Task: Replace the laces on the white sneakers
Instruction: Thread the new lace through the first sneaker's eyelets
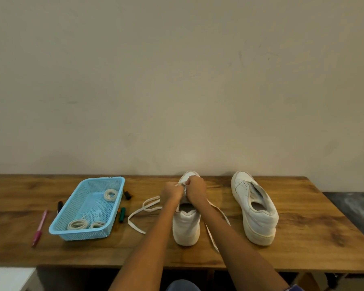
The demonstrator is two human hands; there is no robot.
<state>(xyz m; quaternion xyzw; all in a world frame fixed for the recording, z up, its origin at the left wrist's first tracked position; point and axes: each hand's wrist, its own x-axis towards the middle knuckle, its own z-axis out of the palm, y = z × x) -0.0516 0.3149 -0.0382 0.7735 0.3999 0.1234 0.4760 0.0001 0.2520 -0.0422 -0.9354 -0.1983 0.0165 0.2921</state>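
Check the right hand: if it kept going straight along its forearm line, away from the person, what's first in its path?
Likely the toe of the near sneaker just beyond the right hand, then the wall; depth unclear.

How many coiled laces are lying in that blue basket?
3: one coil at the far end of the basket, and two at the near end, one beside the other.

Two white sneakers (254, 208) upright (heels nearest); lace (139, 211) trails from left one.
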